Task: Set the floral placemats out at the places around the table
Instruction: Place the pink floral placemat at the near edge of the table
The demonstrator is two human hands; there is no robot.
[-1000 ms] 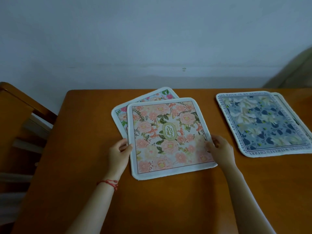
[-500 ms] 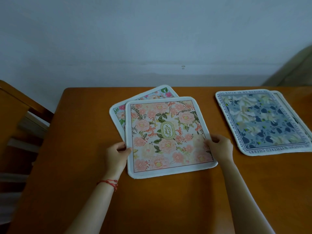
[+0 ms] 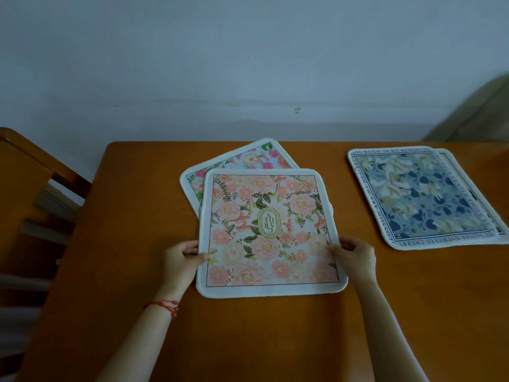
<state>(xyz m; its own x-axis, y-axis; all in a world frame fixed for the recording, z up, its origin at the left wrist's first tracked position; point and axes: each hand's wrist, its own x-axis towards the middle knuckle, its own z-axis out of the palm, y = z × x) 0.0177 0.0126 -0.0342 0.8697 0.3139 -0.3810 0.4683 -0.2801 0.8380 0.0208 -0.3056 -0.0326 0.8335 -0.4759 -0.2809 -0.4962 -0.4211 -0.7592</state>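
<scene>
Fingers of the left hand (image 3: 180,261) and right hand (image 3: 355,257) pinch opposite side edges of the pink placemat (image 3: 271,232); it appears light and limp, best supported at both edges.

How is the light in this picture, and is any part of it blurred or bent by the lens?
In the head view the light is dim and even, with a bluish cast on the wall and no glare; the pink placemat is sharp enough to read its oval label; the far right edge is smeared; the table edges splay outward, a wide-angle distortion.
</scene>
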